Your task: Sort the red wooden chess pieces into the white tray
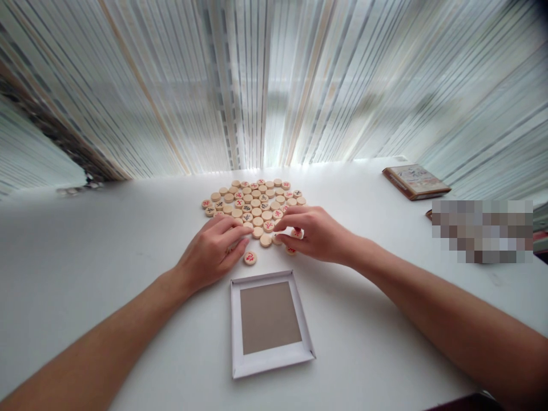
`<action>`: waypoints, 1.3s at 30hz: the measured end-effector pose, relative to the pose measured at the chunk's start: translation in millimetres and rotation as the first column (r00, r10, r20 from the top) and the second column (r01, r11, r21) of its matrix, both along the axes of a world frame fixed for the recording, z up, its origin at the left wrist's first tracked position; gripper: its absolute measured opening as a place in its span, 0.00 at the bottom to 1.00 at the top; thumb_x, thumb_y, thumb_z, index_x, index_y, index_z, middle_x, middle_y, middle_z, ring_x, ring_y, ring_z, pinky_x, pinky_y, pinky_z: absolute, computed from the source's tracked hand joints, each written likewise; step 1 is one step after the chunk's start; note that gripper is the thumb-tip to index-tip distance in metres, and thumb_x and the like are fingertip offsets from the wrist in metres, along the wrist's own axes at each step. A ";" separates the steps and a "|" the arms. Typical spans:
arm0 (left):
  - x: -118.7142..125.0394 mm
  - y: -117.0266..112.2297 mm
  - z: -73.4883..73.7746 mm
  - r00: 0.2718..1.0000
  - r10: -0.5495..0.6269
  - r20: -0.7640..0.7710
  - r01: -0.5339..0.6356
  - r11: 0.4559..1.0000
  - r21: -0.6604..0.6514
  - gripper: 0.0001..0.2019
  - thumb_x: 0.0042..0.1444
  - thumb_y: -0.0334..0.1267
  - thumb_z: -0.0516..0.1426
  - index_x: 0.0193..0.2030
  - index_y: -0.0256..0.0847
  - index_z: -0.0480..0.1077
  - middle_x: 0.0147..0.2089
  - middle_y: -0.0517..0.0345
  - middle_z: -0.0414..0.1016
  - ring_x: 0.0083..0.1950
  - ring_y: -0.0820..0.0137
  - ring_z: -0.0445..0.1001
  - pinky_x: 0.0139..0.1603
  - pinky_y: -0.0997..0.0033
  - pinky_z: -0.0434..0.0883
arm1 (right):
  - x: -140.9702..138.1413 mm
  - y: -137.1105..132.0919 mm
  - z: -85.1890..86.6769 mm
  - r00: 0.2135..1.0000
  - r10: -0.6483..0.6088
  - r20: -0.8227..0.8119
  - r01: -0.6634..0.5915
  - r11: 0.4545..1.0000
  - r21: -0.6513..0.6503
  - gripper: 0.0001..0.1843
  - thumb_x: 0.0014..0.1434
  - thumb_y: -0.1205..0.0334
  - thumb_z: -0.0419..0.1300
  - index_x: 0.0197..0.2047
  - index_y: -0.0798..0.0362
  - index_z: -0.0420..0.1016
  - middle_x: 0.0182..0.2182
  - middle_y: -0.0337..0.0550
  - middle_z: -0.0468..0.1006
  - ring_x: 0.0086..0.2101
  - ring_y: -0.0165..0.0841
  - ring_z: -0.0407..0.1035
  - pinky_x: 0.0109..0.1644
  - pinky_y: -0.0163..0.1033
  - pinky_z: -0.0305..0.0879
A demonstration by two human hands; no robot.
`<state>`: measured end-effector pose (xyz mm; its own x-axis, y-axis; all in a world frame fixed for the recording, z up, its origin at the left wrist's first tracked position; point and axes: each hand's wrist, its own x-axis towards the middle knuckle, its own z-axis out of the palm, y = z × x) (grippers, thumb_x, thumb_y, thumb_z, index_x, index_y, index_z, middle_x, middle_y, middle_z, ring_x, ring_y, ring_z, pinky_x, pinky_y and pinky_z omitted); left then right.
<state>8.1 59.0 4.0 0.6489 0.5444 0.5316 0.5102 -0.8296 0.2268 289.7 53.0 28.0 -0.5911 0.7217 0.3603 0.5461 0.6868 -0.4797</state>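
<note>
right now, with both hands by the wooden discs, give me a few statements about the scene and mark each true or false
1. The left hand and right hand are by the wooden discs. True.
2. The two hands touch each other. False: they are apart, with discs between them.
3. The white tray lies nearer the camera than the discs. True.
4. The tray lies open side down. False: its open side faces up.
5. Every disc shows a red character. False: some show black ones and many look blank.
6. A brown-edged box lies to the right of the discs. True.
</note>
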 end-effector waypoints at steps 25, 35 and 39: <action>2.3 2.4 -0.2 0.992 -0.124 0.028 0.122 0.991 0.050 0.06 0.71 0.33 0.62 0.47 0.43 0.82 0.47 0.55 0.89 0.57 0.57 0.76 0.61 0.56 0.76 | -23.9 -11.8 -4.0 0.922 0.121 0.369 -0.211 0.954 0.213 0.15 0.76 0.65 0.54 0.44 0.60 0.82 0.39 0.55 0.83 0.42 0.44 0.71 0.49 0.46 0.69; 0.1 4.4 -3.7 0.991 -0.126 0.048 0.125 0.992 0.030 0.05 0.70 0.34 0.64 0.47 0.42 0.83 0.47 0.56 0.89 0.55 0.58 0.77 0.60 0.57 0.76 | -20.6 -8.5 -13.1 0.987 0.060 0.146 -0.084 0.983 0.162 0.12 0.75 0.69 0.56 0.44 0.56 0.81 0.37 0.49 0.84 0.38 0.40 0.70 0.44 0.42 0.65; -0.3 4.4 -3.3 0.992 -0.123 0.042 0.122 0.992 0.015 0.06 0.70 0.34 0.64 0.48 0.43 0.84 0.48 0.56 0.89 0.56 0.58 0.77 0.61 0.57 0.75 | -19.0 -6.3 -18.3 0.995 -0.009 0.104 -0.012 0.981 0.192 0.11 0.74 0.69 0.58 0.43 0.56 0.83 0.38 0.51 0.83 0.40 0.41 0.72 0.42 0.41 0.65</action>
